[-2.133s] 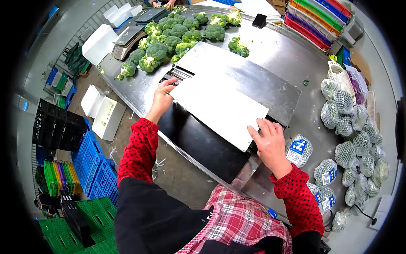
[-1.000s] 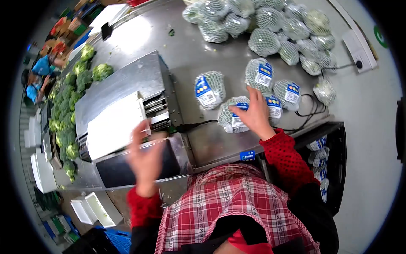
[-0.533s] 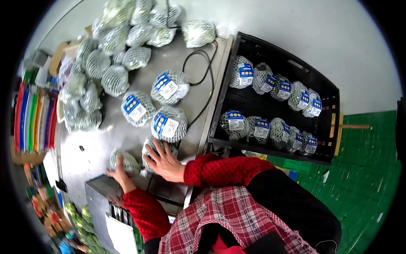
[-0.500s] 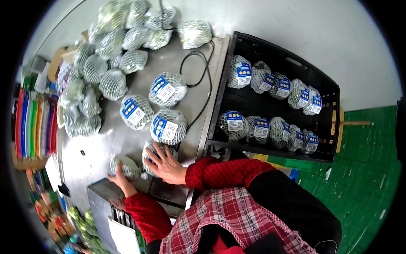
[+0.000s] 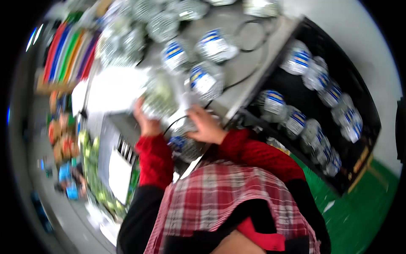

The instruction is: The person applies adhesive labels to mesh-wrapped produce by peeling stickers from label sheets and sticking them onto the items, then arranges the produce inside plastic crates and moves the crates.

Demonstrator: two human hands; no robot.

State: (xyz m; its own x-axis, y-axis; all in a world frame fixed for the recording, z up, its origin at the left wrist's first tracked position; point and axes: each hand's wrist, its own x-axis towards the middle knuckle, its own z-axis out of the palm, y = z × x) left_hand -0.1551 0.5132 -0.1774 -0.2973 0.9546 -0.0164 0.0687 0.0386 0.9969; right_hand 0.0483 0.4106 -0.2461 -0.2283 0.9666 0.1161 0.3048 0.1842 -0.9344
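Observation:
My left hand (image 5: 146, 120) is curled around the lower left side of a pale green vegetable in a white foam net (image 5: 160, 95), with no label showing on it. My right hand (image 5: 207, 127) is at the near table edge, its thumb and fingers against a labelled netted vegetable (image 5: 186, 146). That one has a blue and white label and is partly covered by the hand. Both hands are blurred. Beyond them, several labelled netted vegetables (image 5: 206, 80) lie on the metal table (image 5: 237, 99).
A black crate (image 5: 304, 99) with rows of labelled netted vegetables stands at right. Unlabelled netted ones (image 5: 122, 44) are heaped at the far left. A black cable (image 5: 241, 80) crosses the table. Coloured folders (image 5: 69, 53) and green vegetables (image 5: 97, 169) are at left.
The view has turned and shifted. My left hand has taken hold of the unlabelled netted vegetable. The labelled one at my right hand has come nearer my body.

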